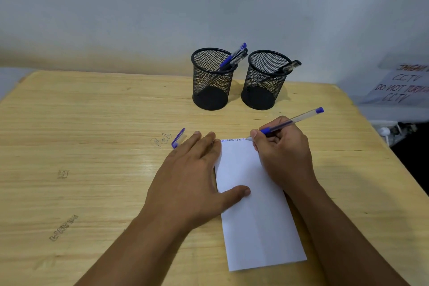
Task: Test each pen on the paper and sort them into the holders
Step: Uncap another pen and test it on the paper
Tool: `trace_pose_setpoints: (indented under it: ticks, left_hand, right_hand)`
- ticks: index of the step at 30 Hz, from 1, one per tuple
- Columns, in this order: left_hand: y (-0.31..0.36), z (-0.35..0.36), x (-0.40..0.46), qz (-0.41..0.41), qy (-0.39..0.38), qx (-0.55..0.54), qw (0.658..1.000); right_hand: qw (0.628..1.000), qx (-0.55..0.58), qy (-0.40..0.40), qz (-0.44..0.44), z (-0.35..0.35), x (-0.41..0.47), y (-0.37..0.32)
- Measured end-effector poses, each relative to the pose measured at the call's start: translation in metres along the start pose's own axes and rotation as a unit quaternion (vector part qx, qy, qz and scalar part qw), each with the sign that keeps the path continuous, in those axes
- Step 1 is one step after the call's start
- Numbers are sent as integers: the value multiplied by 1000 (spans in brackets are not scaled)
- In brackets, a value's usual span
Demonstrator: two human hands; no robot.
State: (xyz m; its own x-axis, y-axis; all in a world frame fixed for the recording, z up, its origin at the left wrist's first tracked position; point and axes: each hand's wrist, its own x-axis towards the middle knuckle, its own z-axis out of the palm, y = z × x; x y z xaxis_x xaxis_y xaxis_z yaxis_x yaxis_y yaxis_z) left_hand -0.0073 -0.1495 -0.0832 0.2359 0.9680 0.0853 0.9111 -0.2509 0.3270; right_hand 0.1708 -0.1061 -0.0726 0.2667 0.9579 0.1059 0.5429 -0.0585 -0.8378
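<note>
The left hand lies flat with fingers spread, pressing down the left edge of the paper, thumb resting on the sheet. The right hand pinches a blue pen in a writing grip, its tip touching the paper's far right corner at the end of a line of small blue scribbles. The pen's long axis runs from that tip up and away to the right, capped end pointing off beyond the hand. Just past the left fingertips, a loose blue cap lies on the tabletop.

Farther back stand two black mesh holders side by side: the left holder carries several pens, the right holder what looks like one. Both lie straight ahead of the right hand, so it is the nearer one for dropping this pen in, judged on whether ink shows.
</note>
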Motion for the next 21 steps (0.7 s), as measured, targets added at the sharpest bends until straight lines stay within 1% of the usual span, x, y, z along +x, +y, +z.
trace_pose_setpoints:
  ticks: [8,21]
  left_hand:
    - [0,0,1,2,1,0,1000]
    - [1,0,1,3,5,1,1000]
  right_hand:
    - [999,-33,-9,-16,0,-2,-3]
    - [999,-31,-5,-23,0,-1,0]
